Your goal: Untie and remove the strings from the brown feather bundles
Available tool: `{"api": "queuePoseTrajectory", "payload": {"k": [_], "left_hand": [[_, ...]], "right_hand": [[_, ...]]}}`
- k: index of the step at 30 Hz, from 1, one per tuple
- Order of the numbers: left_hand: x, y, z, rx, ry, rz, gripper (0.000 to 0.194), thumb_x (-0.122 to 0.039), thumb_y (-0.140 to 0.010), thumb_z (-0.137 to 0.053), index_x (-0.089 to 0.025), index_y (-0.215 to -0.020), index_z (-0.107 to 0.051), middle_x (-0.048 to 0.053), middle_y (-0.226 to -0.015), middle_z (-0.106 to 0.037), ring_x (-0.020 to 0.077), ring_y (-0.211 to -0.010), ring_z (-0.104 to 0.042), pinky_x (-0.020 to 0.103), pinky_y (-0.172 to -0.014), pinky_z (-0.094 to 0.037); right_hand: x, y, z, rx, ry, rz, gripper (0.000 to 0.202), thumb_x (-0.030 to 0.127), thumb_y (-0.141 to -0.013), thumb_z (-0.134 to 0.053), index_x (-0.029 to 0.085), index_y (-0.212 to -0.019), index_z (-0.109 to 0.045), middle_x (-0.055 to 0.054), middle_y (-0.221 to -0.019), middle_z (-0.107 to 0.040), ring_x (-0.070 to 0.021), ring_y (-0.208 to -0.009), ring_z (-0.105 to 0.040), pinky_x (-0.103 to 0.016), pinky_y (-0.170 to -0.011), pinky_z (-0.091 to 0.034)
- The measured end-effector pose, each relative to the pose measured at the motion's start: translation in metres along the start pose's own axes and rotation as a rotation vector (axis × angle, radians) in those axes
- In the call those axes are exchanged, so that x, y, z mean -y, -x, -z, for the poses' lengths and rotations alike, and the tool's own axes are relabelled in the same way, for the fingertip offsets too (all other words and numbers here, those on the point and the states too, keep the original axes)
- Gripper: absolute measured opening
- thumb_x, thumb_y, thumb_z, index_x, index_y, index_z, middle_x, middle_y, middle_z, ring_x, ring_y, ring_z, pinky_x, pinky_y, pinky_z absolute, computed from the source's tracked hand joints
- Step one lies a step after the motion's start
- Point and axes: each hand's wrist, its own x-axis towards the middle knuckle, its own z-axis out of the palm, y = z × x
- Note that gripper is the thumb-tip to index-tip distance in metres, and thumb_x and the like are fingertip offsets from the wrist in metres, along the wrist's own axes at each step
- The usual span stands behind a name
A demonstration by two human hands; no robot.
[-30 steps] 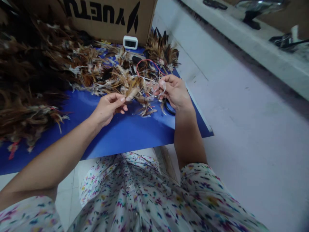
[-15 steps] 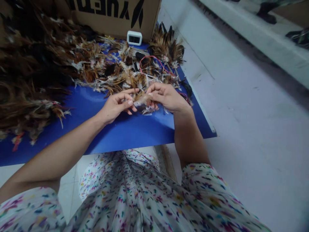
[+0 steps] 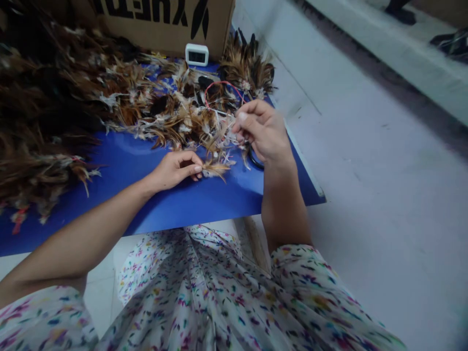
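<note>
My left hand (image 3: 175, 171), palm down, pinches between thumb and forefinger a small tuft of soft tan feathers (image 3: 216, 169); the tuft projects rightward from my fingertips, low over a smooth, faintly glossy blue work surface (image 3: 164, 209). My right hand (image 3: 268, 134), raised beyond and to the right of the tuft, has its fingers curled in toward the thumb; I cannot tell whether a fine strand lies between them. Just left of these right fingertips is a tangle of wispy whitish strands (image 3: 224, 139), partly translucent. A thin red cord (image 3: 223, 82) forms an open loop just beyond the same hand, and a glossy black curved handle (image 3: 255, 161) shows below its fingers.

Beyond my left hand spreads a loose layer of brown and cream feathers (image 3: 183, 114), with slender blades and downy, pale bases. To that hand's left rises a dense heap of dark brown feathers (image 3: 40, 112), its near edge bearing a red tie (image 3: 19, 220). Farthest from both hands are a fan-shaped bundle of brown and black feathers (image 3: 250, 66), a white, round-cornered device with a dark display (image 3: 197, 55), and a brown cardboard box (image 3: 164, 31) printed with black letters.
</note>
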Motion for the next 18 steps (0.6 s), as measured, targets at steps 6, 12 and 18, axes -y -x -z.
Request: {"api": "queuePoseTrajectory", "payload": {"k": [6,12,18], "left_hand": [[-0.001,-0.001,0.011,-0.169,0.109,0.037,0.037,-0.043,-0.067,-0.090,-0.015,-0.072,-0.067,0.005,-0.062,-0.069,0.0139,-0.056,-0.066,0.025,-0.059,-0.055],[0.000,-0.004,0.016,-0.275,0.214,0.038,0.040,-0.044,-0.062,-0.092,-0.017,-0.073,-0.065,0.002,-0.065,-0.068,0.0133,-0.055,-0.065,0.026,-0.057,-0.056],[-0.001,-0.005,0.018,-0.308,0.199,0.074,0.041,-0.046,-0.061,-0.092,-0.018,-0.072,-0.064,0.002,-0.067,-0.069,0.0119,-0.054,-0.063,0.024,-0.054,-0.054]], "right_hand": [[-0.028,-0.020,0.021,-0.417,0.257,0.005,0.014,0.036,-0.099,-0.042,0.025,-0.099,-0.050,-0.004,-0.085,-0.067,-0.0201,-0.074,-0.068,-0.037,-0.069,-0.056],[-0.031,-0.013,0.027,-0.274,0.804,0.062,0.022,0.013,-0.091,-0.046,0.020,-0.101,-0.063,-0.011,-0.112,-0.068,-0.0266,-0.112,-0.063,-0.047,-0.104,-0.050],[-0.025,-0.005,0.036,-0.212,1.004,0.071,0.020,0.016,-0.091,-0.049,0.018,-0.095,-0.068,-0.017,-0.110,-0.067,-0.0332,-0.111,-0.062,-0.051,-0.101,-0.049]]}}
